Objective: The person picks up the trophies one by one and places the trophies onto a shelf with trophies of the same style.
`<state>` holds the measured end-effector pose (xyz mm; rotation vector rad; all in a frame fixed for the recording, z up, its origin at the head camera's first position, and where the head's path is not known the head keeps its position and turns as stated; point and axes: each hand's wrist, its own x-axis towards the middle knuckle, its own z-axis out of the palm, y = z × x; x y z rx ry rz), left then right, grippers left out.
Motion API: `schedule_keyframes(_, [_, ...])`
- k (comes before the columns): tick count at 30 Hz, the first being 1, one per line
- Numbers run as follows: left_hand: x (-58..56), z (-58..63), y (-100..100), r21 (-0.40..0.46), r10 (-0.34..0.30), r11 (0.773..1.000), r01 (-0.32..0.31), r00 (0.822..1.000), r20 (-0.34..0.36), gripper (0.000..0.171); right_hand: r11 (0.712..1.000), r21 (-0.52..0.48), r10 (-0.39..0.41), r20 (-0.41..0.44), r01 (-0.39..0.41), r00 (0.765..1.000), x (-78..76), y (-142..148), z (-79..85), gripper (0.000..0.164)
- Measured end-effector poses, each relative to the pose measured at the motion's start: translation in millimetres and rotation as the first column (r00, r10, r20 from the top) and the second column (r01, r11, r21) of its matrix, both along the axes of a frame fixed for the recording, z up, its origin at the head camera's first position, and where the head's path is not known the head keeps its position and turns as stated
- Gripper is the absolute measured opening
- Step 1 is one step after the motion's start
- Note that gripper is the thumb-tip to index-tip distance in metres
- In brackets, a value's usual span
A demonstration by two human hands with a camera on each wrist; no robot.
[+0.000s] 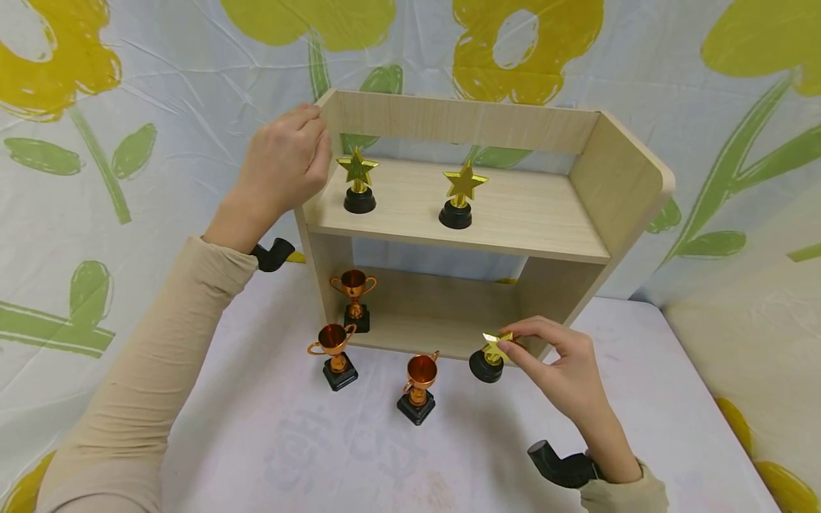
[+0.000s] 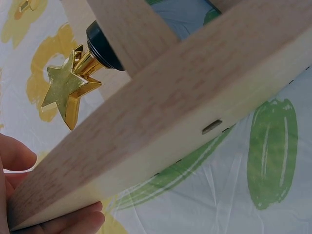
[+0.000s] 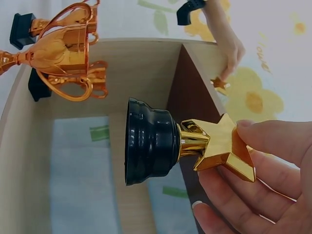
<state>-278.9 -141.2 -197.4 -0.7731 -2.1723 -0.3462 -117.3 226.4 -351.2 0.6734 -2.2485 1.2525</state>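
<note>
My right hand (image 1: 567,367) pinches a gold star trophy (image 1: 485,366) by its star, in front of the lower shelf's right part. In the right wrist view the trophy's round black base (image 3: 151,142) points away from the fingers. With my left hand (image 1: 282,160) I grip the top of the left side panel (image 2: 122,126) of a small wooden shelf unit (image 1: 522,217). On the upper board stand two more star trophies, one near the left panel (image 1: 359,199) and one mid-board (image 1: 457,214).
A bronze two-handled cup trophy (image 1: 355,285) stands at the lower shelf's left end. Two similar cups, one at left (image 1: 333,340) and one nearer the middle (image 1: 421,370), stand on the white table (image 1: 308,456) before the unit. Behind hangs a flower-printed cloth (image 1: 192,85).
</note>
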Motion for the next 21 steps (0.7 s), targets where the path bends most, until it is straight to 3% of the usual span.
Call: schedule_keyframes(21, [2.8, 2.5, 0.2, -0.010, 0.024, 1.000, -0.024, 0.999, 0.033, 0.035, 0.999, 0.032, -0.012, -0.030, 0.013, 0.999, 1.5, -0.5, 6.9, 0.026])
